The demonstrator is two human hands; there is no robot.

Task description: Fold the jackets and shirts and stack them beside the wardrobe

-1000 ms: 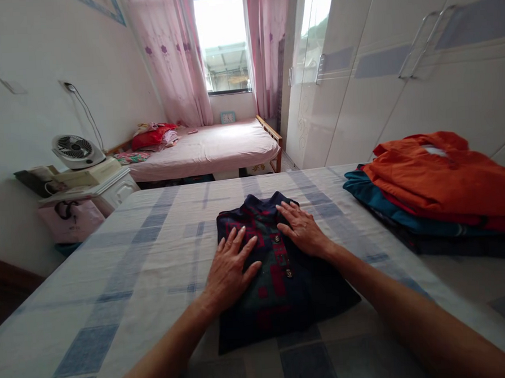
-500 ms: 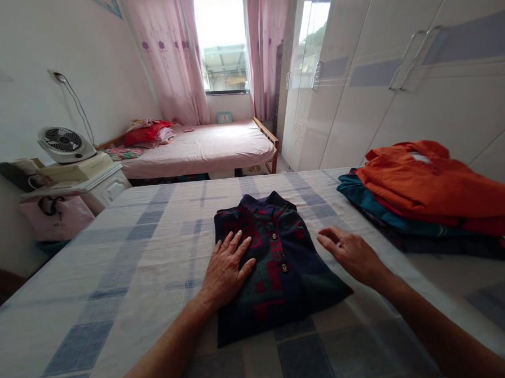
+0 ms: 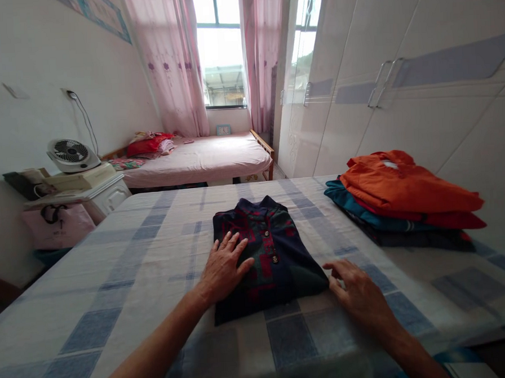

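Observation:
A folded dark navy shirt (image 3: 287, 249) with red and green patterning, a collar and a buttoned placket lies on the checked bedsheet in front of me. My left hand (image 3: 225, 266) rests flat on the left half of its front, fingers spread. At the lower right corner of the shirt is my right hand (image 3: 355, 291), its fingers loosely bent and the thumb apart from the forefinger. The thumb tip is at the fabric edge; whether it presses on it is hard to tell.
A stack of folded clothes, an orange garment (image 3: 408, 181) on top, sits to the right on the blue-and-white bedsheet (image 3: 155, 273). Beyond are a pink bed (image 3: 208, 157) and a white wardrobe (image 3: 401, 125). A small fan (image 3: 73, 153) stands at the left above a pink bag (image 3: 62, 227).
My right hand has moved down and toward me to the shirt's lower right corner. That corner, which stuck out to the right, now lies further in. My left hand stays on the shirt.

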